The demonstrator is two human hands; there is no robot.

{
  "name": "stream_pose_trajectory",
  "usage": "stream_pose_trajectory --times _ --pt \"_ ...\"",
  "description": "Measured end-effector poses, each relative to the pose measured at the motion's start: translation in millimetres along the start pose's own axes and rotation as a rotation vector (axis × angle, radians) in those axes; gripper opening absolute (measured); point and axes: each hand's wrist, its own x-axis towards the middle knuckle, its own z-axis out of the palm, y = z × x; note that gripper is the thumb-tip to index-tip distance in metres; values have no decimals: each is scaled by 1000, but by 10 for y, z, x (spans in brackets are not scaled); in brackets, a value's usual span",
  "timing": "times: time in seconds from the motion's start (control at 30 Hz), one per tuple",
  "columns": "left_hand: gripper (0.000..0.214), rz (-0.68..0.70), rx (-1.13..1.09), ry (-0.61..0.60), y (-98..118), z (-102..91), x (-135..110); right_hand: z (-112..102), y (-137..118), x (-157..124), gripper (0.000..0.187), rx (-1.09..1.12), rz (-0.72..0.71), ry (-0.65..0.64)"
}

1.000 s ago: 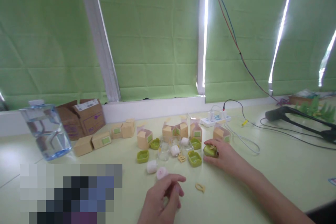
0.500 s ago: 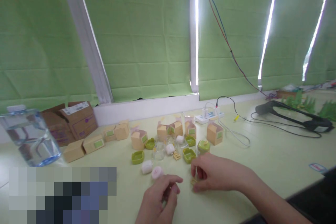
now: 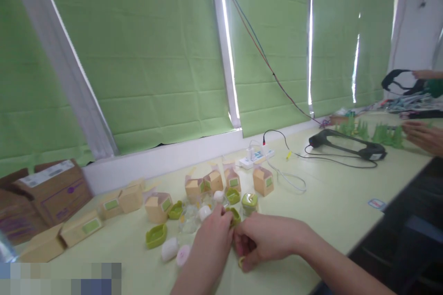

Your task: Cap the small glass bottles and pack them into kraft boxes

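My left hand (image 3: 215, 230) reaches over the cluster of small parts, its fingers curled down beside a green scalloped tray (image 3: 235, 215). What those fingertips hold, if anything, is hidden. My right hand (image 3: 258, 240) pinches a small yellowish piece (image 3: 241, 262) between thumb and fingers, low over the table. Just beyond it stands a small container with a green top (image 3: 249, 203). Around the hands lie another green tray (image 3: 156, 235), clear plastic pieces (image 3: 188, 219), a white cylinder (image 3: 170, 249) and a pinkish round piece (image 3: 183, 255).
Several small tan boxes with green labels (image 3: 263, 180) stand behind the parts. A large cardboard box (image 3: 58, 191) is at left. Toward the back right are a power strip (image 3: 256, 159), cables and a black frame-shaped device (image 3: 346, 143). Another person's hand (image 3: 424, 136) shows at far right.
The view has swung right, bringing another person's hands into sight. My left hand has moved forward over the parts, up close to my right hand, which still pinches the yellowish piece.
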Motion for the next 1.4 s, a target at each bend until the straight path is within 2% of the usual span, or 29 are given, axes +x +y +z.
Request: stream_pose_trajectory --times 0.07,0.13,0.23,0.3,0.4,0.47,0.53,0.6,0.73,0.83,0.93,1.0,1.2,1.4 --pt "19 -13 30 -4 -1 0 -27 -24 3 -10 13 5 -20 4" --pt "16 -3 18 47 -19 -42 -150 -74 -10 -40 11 16 -37 7" --pt "13 27 -43 199 -83 -120 -453 -171 -65 -87 9 90 -53 50" --pt "13 25 -85 302 -138 -134 -675 -209 -138 -93 6 178 -62 140" --pt "8 3 -162 395 -191 -83 -940 -173 -301 -48 7 346 -89 264" --pt "6 4 -195 440 -193 -34 -1037 -85 -402 12 9 446 -126 263" --pt "9 33 -222 449 -177 5 -1075 30 -454 83 10 535 -155 228" --pt "24 5 -278 470 -161 34 -1077 143 -443 152 12 630 -152 239" --pt "38 -151 -403 531 -169 71 -1062 284 -341 241 12 628 -112 376" --pt "42 -177 -364 502 -202 69 -1069 319 -315 256 10 620 -125 429" --pt "42 -160 -302 493 -234 49 -1084 345 -336 251 15 686 -166 410" --pt "41 -137 -281 507 -249 39 -1092 367 -355 247 16 649 -186 397" --pt "44 -29 -271 543 -247 26 -1101 393 -380 243 14 303 -314 487" --pt "49 15 -338 538 -229 33 -1109 359 -348 226 14 116 -416 513"
